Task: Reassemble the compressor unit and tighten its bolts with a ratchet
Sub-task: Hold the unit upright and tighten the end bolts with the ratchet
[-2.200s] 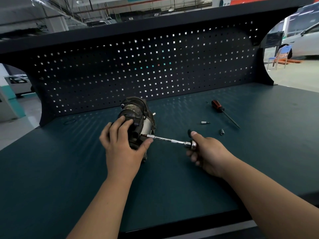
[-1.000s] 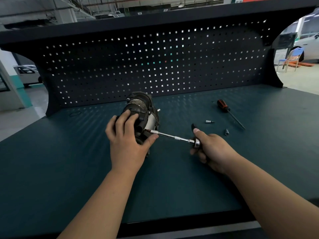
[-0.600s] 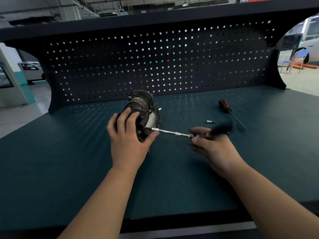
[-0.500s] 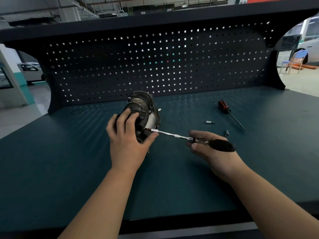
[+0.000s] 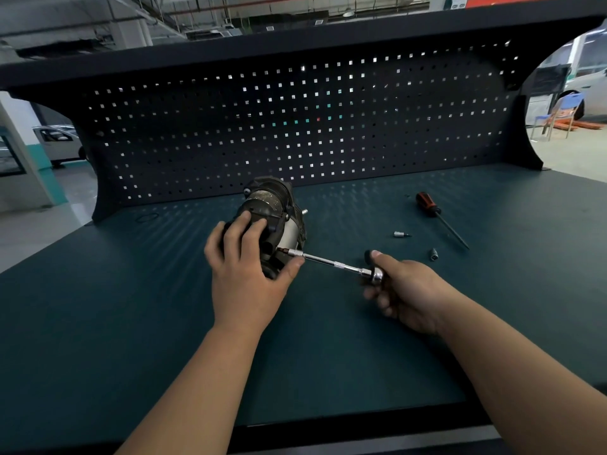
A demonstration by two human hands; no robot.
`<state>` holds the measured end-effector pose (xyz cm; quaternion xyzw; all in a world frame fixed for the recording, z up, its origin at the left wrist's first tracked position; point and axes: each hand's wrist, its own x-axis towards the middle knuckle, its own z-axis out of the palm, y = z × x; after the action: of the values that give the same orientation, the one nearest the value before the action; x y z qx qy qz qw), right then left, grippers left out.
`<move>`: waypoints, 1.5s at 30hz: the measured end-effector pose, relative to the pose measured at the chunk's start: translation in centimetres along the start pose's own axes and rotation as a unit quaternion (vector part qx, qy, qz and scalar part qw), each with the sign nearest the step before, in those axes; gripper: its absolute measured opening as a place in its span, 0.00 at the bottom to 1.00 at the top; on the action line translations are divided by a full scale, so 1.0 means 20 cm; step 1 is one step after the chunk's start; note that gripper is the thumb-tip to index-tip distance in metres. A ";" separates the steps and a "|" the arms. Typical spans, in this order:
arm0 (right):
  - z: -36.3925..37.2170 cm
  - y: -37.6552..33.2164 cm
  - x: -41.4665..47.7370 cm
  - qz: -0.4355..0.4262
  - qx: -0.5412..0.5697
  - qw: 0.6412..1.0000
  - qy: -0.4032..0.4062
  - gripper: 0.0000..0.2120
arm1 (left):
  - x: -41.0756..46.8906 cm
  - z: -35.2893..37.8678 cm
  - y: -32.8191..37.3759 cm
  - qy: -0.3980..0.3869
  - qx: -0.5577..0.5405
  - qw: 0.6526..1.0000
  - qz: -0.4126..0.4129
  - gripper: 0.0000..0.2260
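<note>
In the head view, the compressor unit (image 5: pixel 272 215) lies on the surface (image 5: pixel 131 307), just before the pegboard (image 5: pixel 295 126). It looks heavy and stiff, so your left hand (image 5: pixel 244 277) clasps its near end. Your right hand (image 5: pixel 407 290) has its grip closed on the ratchet (image 5: pixel 331 262), right of the unit, with the tip at the housing. Farther right, the swing room ends at the screwdriver (image 5: pixel 440 221).
</note>
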<state>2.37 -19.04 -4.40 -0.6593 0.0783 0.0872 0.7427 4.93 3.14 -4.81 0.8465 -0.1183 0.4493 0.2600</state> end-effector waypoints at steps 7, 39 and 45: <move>0.00 0.03 -0.02 -0.044 -0.002 0.999 0.000 0.14 | 0.00 0.00 -0.01 -0.012 0.008 1.000 -0.005 0.35; -0.01 0.08 -0.06 -0.147 0.015 0.989 -0.024 0.13 | 0.00 0.02 -0.02 0.007 0.006 1.000 0.004 0.35; 0.04 0.10 -0.08 -0.155 0.053 0.986 0.024 0.13 | 0.00 0.02 -0.02 0.011 0.005 1.000 0.004 0.34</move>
<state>0.30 -18.16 -5.81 -0.6251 -0.0022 -0.0487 0.7790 5.36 3.20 -5.05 0.8423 -0.1168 0.4603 0.2549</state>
